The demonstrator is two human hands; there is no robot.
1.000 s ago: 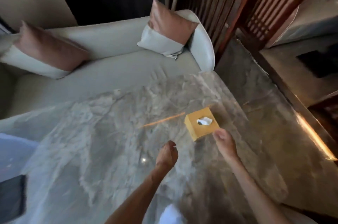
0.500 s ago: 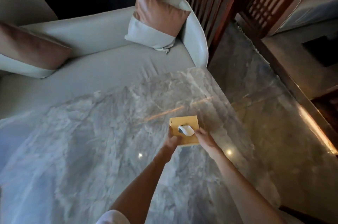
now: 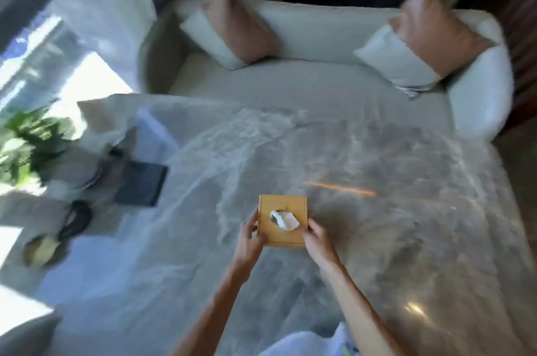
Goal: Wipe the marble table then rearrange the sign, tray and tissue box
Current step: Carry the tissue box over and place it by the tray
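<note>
A square yellow tissue box (image 3: pixel 283 204) with a white tissue poking from its top sits in the middle of the grey marble table (image 3: pixel 392 210). My left hand (image 3: pixel 249 239) grips its left side and near corner. My right hand (image 3: pixel 318 239) grips its right near corner. At the table's left lie a dark flat rectangular sign or tray (image 3: pixel 141 182) and a dark ring-shaped thing (image 3: pixel 76 219), both blurred.
A cream sofa (image 3: pixel 319 82) with two pink-and-white cushions (image 3: pixel 232 27) (image 3: pixel 424 36) runs behind the table. A green plant (image 3: pixel 29 143) and a round yellowish object (image 3: pixel 40 251) stand at the left. A bright window is at the far left.
Both hands closed on the tissue box, which came towards the table's middle. My head turned left, bringing the table's left side, plant and window into view.
</note>
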